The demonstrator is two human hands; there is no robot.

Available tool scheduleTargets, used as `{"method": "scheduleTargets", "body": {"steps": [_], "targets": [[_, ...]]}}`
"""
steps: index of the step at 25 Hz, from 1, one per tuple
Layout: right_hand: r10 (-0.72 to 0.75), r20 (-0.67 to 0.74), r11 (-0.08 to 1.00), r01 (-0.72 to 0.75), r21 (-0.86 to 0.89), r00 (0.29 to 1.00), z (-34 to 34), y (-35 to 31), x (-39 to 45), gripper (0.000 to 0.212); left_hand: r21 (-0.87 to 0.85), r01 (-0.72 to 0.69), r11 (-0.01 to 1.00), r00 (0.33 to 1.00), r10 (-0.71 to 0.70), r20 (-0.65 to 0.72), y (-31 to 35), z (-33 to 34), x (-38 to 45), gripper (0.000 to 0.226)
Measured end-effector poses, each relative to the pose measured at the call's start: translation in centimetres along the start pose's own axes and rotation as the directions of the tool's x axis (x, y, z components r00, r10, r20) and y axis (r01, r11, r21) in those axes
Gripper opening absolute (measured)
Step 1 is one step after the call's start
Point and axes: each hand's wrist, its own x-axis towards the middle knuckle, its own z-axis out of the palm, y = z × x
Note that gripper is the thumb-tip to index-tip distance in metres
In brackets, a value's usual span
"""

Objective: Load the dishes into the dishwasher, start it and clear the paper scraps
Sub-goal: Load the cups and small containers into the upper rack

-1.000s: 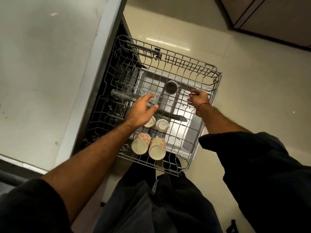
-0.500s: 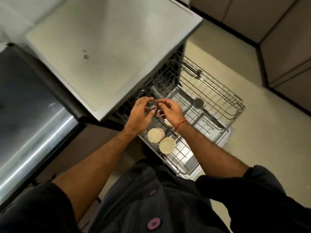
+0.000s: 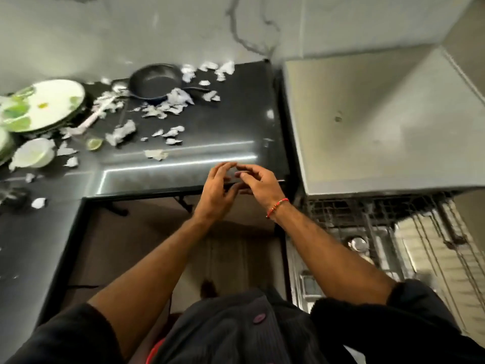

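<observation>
Both hands hover together over the front edge of the dark counter (image 3: 199,132), holding nothing. My left hand (image 3: 216,191) has relaxed, slightly spread fingers. My right hand (image 3: 258,185), with a red thread at the wrist, has loosely curled fingers beside it. Torn paper scraps (image 3: 168,107) lie scattered across the counter. A black frying pan (image 3: 154,84) sits at the back, green-patterned plates (image 3: 43,105) and a white bowl (image 3: 34,153) at the far left. The dishwasher rack (image 3: 409,248) is pulled out at the lower right under the grey dishwasher top (image 3: 380,122).
A lime wedge (image 3: 94,143) lies among the scraps. A grey marbled wall (image 3: 183,27) backs the counter. Brown floor shows below the counter edge, in front of my dark shirt.
The view swung from the rack to the counter. Both hands left the cups in the rack and rose together over the counter's front edge.
</observation>
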Motion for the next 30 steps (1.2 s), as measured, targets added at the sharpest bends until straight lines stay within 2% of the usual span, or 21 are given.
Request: {"method": "scheduleTargets", "body": {"steps": [2,6,11,16,21,23,25,26,28,30], "targets": [[-0.009,0.103,1.000,0.012,-0.027,0.995,6.1,-0.6,1.8,0.022,0.006,0.049,0.999,0.995,-0.048,-0.083,-3.7,-4.9,-0.8,0.055],[-0.011,0.184,0.997,0.025,-0.073,0.983,17.5,-1.0,3.8,0.031,-0.005,0.139,0.990,0.969,-0.137,-0.207,-11.3,-13.9,-3.2,0.058],[0.077,0.325,0.994,-0.047,-0.100,0.943,29.6,-0.4,6.3,0.041,-0.035,0.323,0.946,0.872,-0.312,-0.376,-19.8,-23.7,-6.7,0.057],[0.125,0.448,0.991,-0.090,-0.099,0.885,38.1,-0.3,8.2,0.042,0.025,0.508,0.861,0.737,-0.419,-0.531,-25.0,-29.7,-10.0,0.053],[0.147,0.556,0.984,-0.061,-0.170,0.818,43.4,-0.8,9.1,0.040,0.158,0.790,0.593,0.493,-0.462,-0.737,-28.2,-35.9,-12.0,0.048],[0.162,0.574,0.977,-0.050,-0.206,0.802,44.4,-1.1,9.4,0.038,0.153,0.864,0.479,0.425,-0.534,-0.731,-29.8,-38.6,-12.3,0.053],[0.162,0.577,0.972,-0.030,-0.231,0.801,44.8,-1.1,9.9,0.035,0.096,0.910,0.402,0.365,-0.671,-0.646,-32.1,-40.4,-12.1,0.057],[0.156,0.572,0.971,-0.020,-0.236,0.805,44.7,-1.1,10.2,0.033,0.075,0.919,0.387,0.356,-0.732,-0.581,-33.2,-40.8,-12.0,0.058],[0.155,0.562,0.968,-0.012,-0.249,0.813,44.2,-1.0,10.6,0.033,0.064,0.910,0.411,0.388,-0.785,-0.484,-34.9,-41.2,-11.7,0.055],[0.162,0.557,0.961,-0.002,-0.277,0.815,43.5,-0.8,10.8,0.031,0.059,0.890,0.452,0.419,-0.759,-0.499,-34.8,-41.5,-11.3,0.041]]}}
